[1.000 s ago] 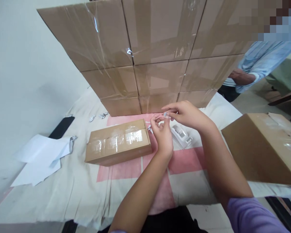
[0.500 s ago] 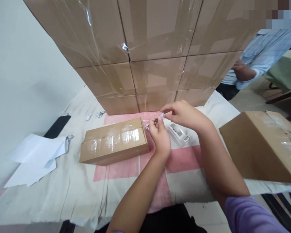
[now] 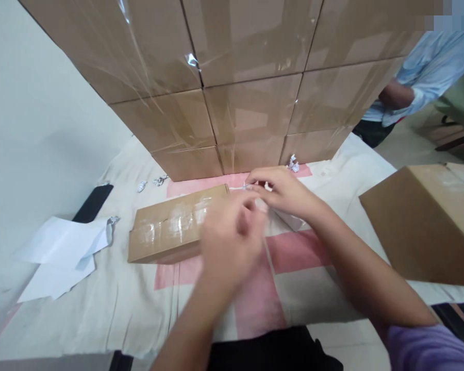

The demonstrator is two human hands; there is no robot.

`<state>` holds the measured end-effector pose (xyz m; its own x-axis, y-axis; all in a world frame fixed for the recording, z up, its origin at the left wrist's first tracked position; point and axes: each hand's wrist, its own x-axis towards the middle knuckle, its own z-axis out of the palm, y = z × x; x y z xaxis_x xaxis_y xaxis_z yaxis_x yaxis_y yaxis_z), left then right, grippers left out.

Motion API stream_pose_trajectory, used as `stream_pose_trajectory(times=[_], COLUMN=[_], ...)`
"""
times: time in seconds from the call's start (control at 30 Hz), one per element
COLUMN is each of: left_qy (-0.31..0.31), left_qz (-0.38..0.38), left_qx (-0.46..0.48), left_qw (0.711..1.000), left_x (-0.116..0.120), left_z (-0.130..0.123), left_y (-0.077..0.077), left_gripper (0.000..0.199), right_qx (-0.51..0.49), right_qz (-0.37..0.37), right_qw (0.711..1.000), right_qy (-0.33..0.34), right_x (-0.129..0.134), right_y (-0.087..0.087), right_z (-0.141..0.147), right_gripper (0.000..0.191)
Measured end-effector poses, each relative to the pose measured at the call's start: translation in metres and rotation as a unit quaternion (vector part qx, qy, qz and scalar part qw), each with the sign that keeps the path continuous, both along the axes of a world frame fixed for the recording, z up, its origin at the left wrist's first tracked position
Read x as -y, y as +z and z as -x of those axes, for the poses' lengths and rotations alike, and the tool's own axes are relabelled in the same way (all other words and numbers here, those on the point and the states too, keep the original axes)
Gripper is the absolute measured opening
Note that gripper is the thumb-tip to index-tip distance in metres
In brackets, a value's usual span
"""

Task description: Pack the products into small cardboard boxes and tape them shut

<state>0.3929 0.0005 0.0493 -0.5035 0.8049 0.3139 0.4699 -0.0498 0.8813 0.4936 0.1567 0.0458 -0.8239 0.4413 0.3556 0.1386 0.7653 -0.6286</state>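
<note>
My left hand (image 3: 232,234) is smeared by motion above the right end of a taped cardboard box (image 3: 178,226). Its fingers look curled, but what they hold, if anything, cannot be made out. Just beyond it, my right hand (image 3: 280,188) has bent fingers drawn together, with a tiny whitish bit (image 3: 245,185) at the tips. Under that hand a white tape dispenser (image 3: 292,220) shows only in part. A crumpled paper scrap (image 3: 293,164) lies behind the hand, close to the stacked boxes.
Stacked cardboard boxes (image 3: 251,113) stand along the back. Another carton (image 3: 417,226) is at the right. White sheets (image 3: 65,242), a dark flat object (image 3: 93,203) and paper scraps (image 3: 160,180) lie left on the cloth-covered table (image 3: 112,309). A person (image 3: 429,77) stands at the far right.
My left hand has come away from the right fingertips, toward me and to the left. My right hand has shifted slightly left and down over the dispenser. The view has turned a little.
</note>
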Motion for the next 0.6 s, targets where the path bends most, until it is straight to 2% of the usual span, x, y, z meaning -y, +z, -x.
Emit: stream_pose_trajectory(times=[0.07, 0.13, 0.2, 0.27, 0.33, 0.43, 0.6], left_qy=[0.033, 0.046, -0.007, -0.078, -0.118, -0.145, -0.177], left_qz=[0.113, 0.238, 0.315, 0.343, 0.34, 0.318, 0.295], left_qx=[-0.144, -0.259, -0.322, -0.349, -0.366, -0.383, -0.383], left_qw=[0.982, 0.935, 0.893, 0.869, 0.858, 0.855, 0.857], left_x=[-0.002, -0.008, -0.012, -0.011, -0.005, 0.005, 0.012], left_z=[0.048, 0.087, 0.109, 0.118, 0.12, 0.118, 0.113], left_y=[0.002, 0.002, 0.003, 0.005, 0.007, 0.009, 0.011], left_gripper=[0.024, 0.031, 0.038, 0.042, 0.041, 0.035, 0.029], right_qx=[-0.013, -0.023, -0.04, -0.056, -0.069, -0.079, -0.066], right_qz=[0.066, 0.131, 0.178, 0.186, 0.157, 0.102, 0.05], right_qw=[0.998, 0.991, 0.983, 0.981, 0.985, 0.989, 0.994], right_qy=[-0.005, -0.015, -0.014, 0.003, 0.033, 0.069, 0.074], right_x=[0.017, 0.034, 0.049, 0.058, 0.063, 0.065, 0.067], right_y=[-0.028, -0.059, -0.085, -0.103, -0.112, -0.116, -0.118], right_z=[0.003, 0.001, -0.002, -0.003, -0.003, 0.001, 0.002], right_gripper=[0.018, 0.019, 0.02, 0.02, 0.019, 0.019, 0.02])
